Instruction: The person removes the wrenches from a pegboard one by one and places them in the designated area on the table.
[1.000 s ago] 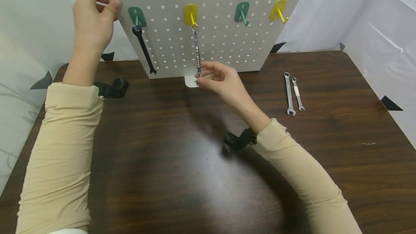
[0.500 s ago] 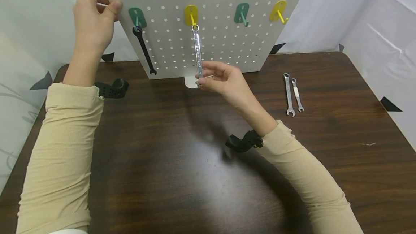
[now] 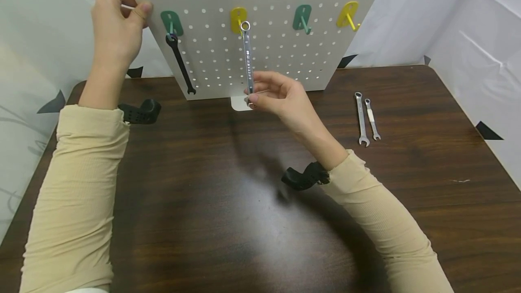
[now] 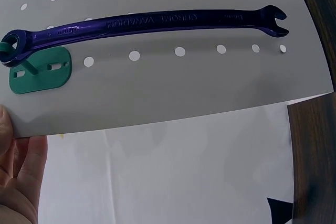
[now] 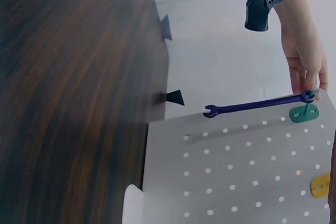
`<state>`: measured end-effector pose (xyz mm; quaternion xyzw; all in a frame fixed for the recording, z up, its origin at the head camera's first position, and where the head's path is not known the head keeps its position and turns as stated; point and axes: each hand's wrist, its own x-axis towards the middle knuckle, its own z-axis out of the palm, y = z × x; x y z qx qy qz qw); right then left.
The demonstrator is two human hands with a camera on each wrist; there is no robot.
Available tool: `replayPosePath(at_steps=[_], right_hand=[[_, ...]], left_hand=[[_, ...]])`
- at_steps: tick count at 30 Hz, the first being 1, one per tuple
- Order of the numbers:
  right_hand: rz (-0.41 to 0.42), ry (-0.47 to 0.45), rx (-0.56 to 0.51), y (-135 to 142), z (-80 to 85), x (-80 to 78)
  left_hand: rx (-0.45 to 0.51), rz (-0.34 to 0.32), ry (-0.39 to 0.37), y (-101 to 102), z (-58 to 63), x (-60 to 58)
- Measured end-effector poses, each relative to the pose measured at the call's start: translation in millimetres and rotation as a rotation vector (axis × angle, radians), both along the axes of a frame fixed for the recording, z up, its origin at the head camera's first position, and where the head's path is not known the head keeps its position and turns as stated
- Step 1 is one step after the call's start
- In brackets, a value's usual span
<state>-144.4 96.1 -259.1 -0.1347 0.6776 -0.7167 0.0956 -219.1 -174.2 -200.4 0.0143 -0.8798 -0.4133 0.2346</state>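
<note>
My left hand (image 3: pixel 117 30) grips the upper left corner of a grey pegboard (image 3: pixel 277 58), thumb on its front. Between thumb and fingers, my right hand (image 3: pixel 285 96) pinches the lower end of a silver combination wrench (image 3: pixel 248 58). That wrench stands nearly upright in front of the board, and its ring end overlaps the left yellow hook (image 3: pixel 237 18) in the head view. From the left green hook (image 4: pixel 55 72) hangs a dark purple wrench (image 4: pixel 157 23) by its ring, open end down. The silver wrench is out of sight in the right wrist view.
Farther right on the board are a green hook (image 3: pixel 302 18) and a yellow hook (image 3: pixel 348 15), both bare. Two silver wrenches (image 3: pixel 361 119) lie side by side on the dark wooden table (image 3: pixel 195 202), right of the board. A white foot (image 3: pixel 240 104) juts from the board's bottom edge.
The silver wrench's ring end has risen from the yellow hook's tip to higher in front of the hook. The right hand has lifted slightly; the left hand keeps its place on the corner.
</note>
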Motion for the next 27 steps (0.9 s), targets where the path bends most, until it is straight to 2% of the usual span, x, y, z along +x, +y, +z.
replayPosePath(at_steps=[8,12,20,27], right_hand=[[-0.019,0.019,-0.04,6.2,2.8,-0.2],[-0.022,0.03,-0.102,14.3,4.3,-3.9],[-0.081,0.062,-0.133,37.7,9.3,-11.8],[-0.136,0.05,-0.23,60.0,13.2,-15.0]], left_hand=[[0.013,0.0,-0.003,-1.1,0.0,-0.1],[0.012,-0.001,-0.013,-2.1,0.0,0.1],[0.007,0.003,-0.01,-2.7,-0.8,0.9],[0.007,0.007,-0.017,-2.8,0.3,1.0]])
